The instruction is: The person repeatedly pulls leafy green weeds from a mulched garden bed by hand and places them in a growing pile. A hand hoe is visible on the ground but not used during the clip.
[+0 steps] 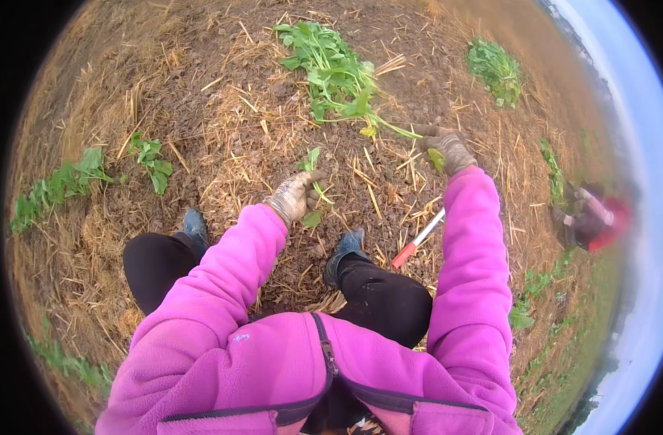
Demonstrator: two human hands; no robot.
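Observation:
My left hand (299,197), in a soiled glove, grips a small leafy green cutting (321,193) low over the soil between my boots. Leaves show above and below its fingers. To the right, my gloved right hand (448,149) has its fingers on the end of a long pale green stem (399,129). That stem runs back to a loose heap of leafy cuttings (331,65) on the ground ahead. A yellowish-green leaf (436,160) lies against the right glove. The fingertips of the right hand blur into the brown soil.
A tool with a red grip (404,255) and metal shaft (429,225) lies beside my right boot (346,250), partly behind my sleeve. Another leafy bundle (494,70) lies ahead right. Plants (152,163) stand at left. A person in red (603,220) bends over at far right. Straw covers the soil.

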